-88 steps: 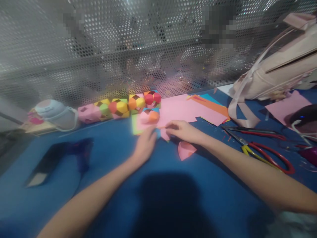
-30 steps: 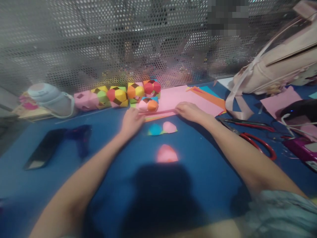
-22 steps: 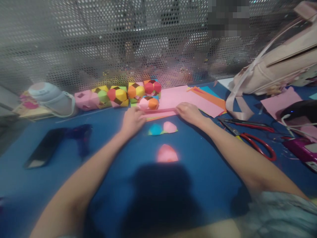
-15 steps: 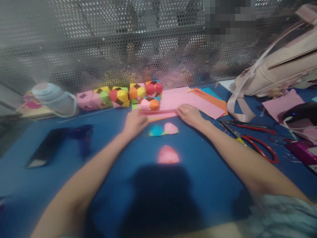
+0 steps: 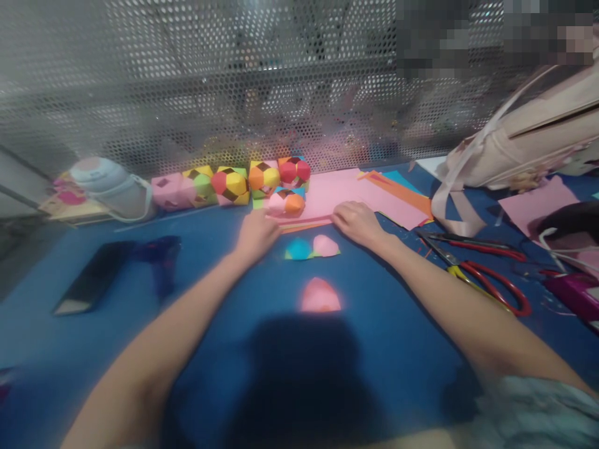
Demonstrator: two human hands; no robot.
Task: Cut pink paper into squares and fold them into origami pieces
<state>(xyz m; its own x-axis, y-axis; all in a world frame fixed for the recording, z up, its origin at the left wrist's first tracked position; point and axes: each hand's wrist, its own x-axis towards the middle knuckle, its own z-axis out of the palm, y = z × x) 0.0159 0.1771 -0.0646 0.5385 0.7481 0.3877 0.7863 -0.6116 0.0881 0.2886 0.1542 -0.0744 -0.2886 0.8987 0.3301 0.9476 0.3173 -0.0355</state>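
Observation:
My left hand [image 5: 258,232] is closed at the left end of a folded pink paper strip [image 5: 306,219]. Curled fingers of my right hand [image 5: 356,221] press on the strip's other end. The strip lies over pink sheets [image 5: 337,184]; an orange edge shows beneath it. Both hands' fingertips are partly hidden. Just behind the strip rests a pink and orange folded paper ball [image 5: 286,201]. Nearer me are a blue folded paper piece [image 5: 298,248] and a pink one [image 5: 325,245], side by side. A brighter pink piece [image 5: 320,295] lies closer still.
Several paper balls [image 5: 231,185] line the mesh panel [image 5: 299,93]. Left are a bottle [image 5: 110,187], a phone [image 5: 93,277] and a dark blue tool [image 5: 161,259]. Right are red-handled scissors [image 5: 498,285], pliers-like tool [image 5: 486,245], a pale bag [image 5: 524,137] and coloured paper [image 5: 405,199].
The pink strip, slightly raised before, now lies lower against the sheets. Both hands stay at its ends. The whole view has shifted slightly.

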